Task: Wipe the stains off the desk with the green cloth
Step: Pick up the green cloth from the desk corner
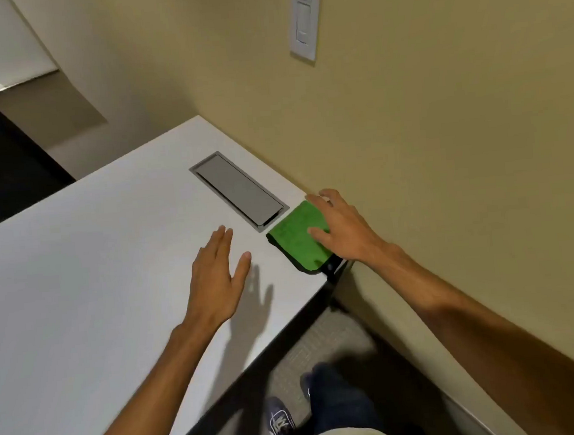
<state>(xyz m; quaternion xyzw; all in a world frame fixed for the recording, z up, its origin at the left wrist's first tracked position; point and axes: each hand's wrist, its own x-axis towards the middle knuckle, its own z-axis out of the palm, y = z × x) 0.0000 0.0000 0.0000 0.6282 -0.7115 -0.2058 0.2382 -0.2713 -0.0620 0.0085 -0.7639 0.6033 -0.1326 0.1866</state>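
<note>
A folded green cloth [294, 239] with a dark edge lies at the near right corner of the white desk [93, 267], close to the wall. My right hand [343, 228] is over the cloth's right part with fingers spread, thumb touching the fabric; it does not grip it. My left hand [216, 279] hovers flat above the desk to the left of the cloth, fingers together and extended, holding nothing, and casts a shadow on the desk. I cannot make out any stains on the desk surface.
A grey rectangular cable hatch [238, 188] is set into the desk just beyond the cloth. The beige wall [444, 136] runs along the desk's right side with a white light switch [305, 20]. A dark chair [2, 150] stands at the far left. My feet [281, 420] are on carpet below.
</note>
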